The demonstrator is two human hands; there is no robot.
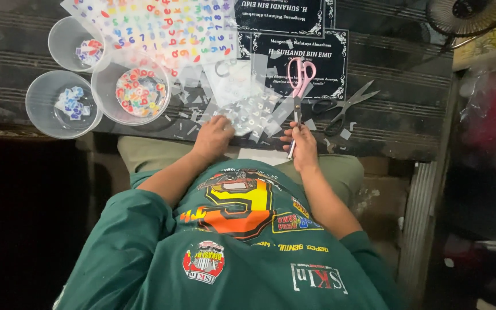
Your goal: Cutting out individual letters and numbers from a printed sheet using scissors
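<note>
Sorting cut letter stickers: left hand point(213, 136) rests flat, holding nothing, on the clear sticker scraps point(248, 112) at the bench point(397, 115) edge, right hand point(301, 146) grips pink scissors point(299, 86) by the blades; next cut likely needs regripping the handles.

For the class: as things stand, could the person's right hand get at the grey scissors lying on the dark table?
Probably yes. The grey scissors lie open on the table just beyond the right hand, nothing between them. But that hand already grips the pink-handled scissors, which it would need to put down first.
</note>
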